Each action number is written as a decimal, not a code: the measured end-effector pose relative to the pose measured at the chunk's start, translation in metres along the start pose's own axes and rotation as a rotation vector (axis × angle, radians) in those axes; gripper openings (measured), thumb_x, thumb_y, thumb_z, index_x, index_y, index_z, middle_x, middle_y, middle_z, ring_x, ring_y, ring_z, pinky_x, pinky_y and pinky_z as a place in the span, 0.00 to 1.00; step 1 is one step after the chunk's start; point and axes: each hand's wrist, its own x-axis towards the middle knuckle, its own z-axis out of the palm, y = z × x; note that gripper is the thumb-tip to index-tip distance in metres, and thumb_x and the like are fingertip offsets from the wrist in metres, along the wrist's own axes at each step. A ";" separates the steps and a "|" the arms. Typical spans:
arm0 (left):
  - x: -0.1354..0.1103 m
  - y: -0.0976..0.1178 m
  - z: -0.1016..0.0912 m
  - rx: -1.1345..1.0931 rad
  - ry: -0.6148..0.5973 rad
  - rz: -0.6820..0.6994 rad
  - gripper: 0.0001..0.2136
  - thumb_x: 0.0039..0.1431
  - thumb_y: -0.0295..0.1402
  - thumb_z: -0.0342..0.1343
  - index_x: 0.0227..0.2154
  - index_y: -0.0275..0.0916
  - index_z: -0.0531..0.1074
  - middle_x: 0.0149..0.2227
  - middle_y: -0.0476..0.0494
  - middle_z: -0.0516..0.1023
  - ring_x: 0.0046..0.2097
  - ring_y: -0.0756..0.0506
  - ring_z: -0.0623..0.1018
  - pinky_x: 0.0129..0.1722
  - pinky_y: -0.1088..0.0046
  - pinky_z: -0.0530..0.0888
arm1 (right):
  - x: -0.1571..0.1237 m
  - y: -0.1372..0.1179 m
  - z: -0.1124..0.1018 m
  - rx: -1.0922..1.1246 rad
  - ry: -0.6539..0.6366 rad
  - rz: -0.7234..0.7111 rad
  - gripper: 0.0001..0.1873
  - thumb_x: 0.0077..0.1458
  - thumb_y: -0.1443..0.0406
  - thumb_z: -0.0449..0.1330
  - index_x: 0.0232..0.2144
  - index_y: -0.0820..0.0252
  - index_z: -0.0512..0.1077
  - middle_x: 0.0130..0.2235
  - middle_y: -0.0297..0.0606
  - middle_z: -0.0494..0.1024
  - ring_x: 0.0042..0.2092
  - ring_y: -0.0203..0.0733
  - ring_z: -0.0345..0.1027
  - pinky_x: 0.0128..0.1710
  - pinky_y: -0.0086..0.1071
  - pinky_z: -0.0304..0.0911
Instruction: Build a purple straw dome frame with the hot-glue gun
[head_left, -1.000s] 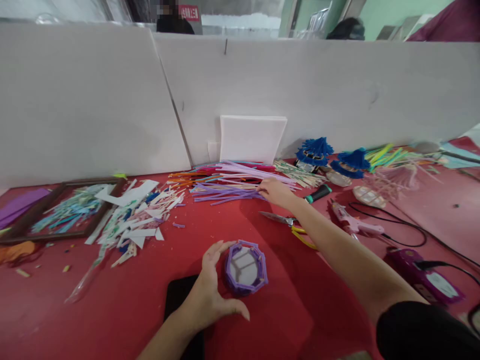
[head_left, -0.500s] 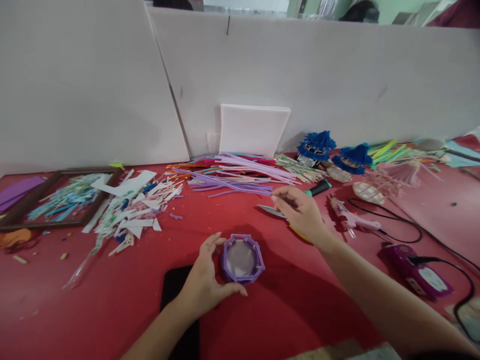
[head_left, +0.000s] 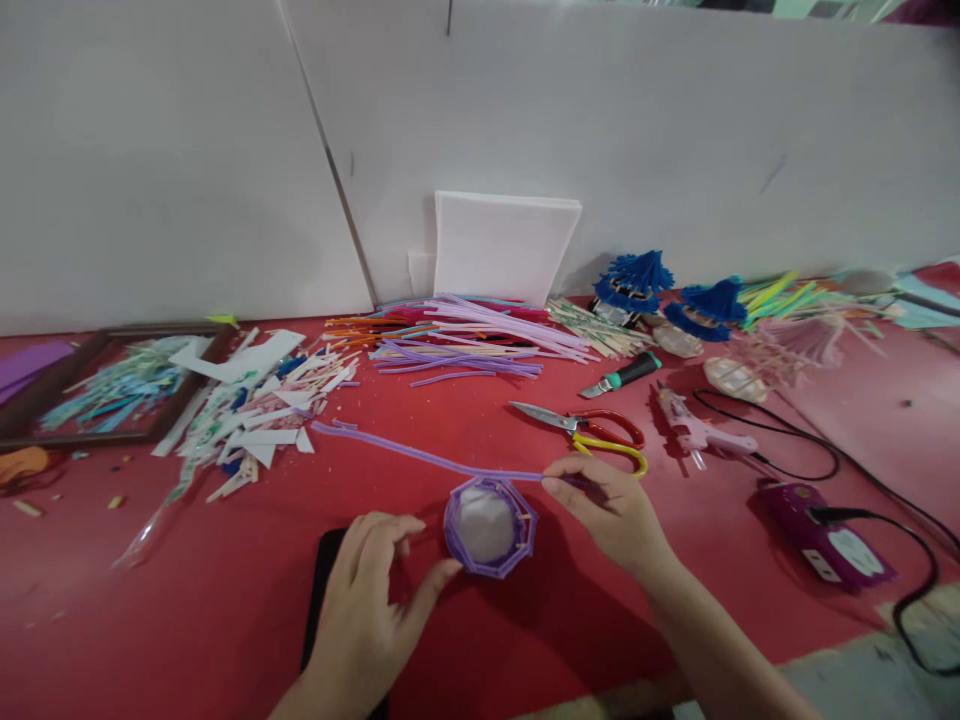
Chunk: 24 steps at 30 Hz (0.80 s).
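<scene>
A small purple octagonal frame (head_left: pixel 489 525) made of straw pieces sits on the red table (head_left: pixel 600 620) in front of me. My left hand (head_left: pixel 371 600) rests beside it with fingers spread, the thumb touching its lower left edge. My right hand (head_left: pixel 609 505) is pinched on one long purple straw (head_left: pixel 427 458), which stretches leftward just above the frame.
A pile of coloured straws (head_left: pixel 465 345) lies at the back by a white board (head_left: pixel 504 245). Scissors (head_left: pixel 592 430), a craft knife (head_left: pixel 622 375), a pink glue gun (head_left: pixel 697 430) and a purple device with cable (head_left: pixel 825 535) lie to the right. Paper scraps (head_left: pixel 255 400) and a wooden frame (head_left: pixel 112 385) are left. A dark phone (head_left: pixel 322 590) lies under my left wrist.
My right hand pulled one purple straw out of the pile and brought it back to the octagonal frame. My left hand loosened from around the frame and opened.
</scene>
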 end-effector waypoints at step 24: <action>0.015 0.008 -0.008 -0.141 -0.458 -0.231 0.10 0.62 0.35 0.49 0.35 0.44 0.77 0.31 0.47 0.83 0.31 0.46 0.80 0.32 0.73 0.76 | 0.009 0.005 0.007 0.211 -0.235 0.118 0.09 0.51 0.61 0.64 0.34 0.59 0.76 0.32 0.37 0.79 0.32 0.39 0.71 0.34 0.32 0.67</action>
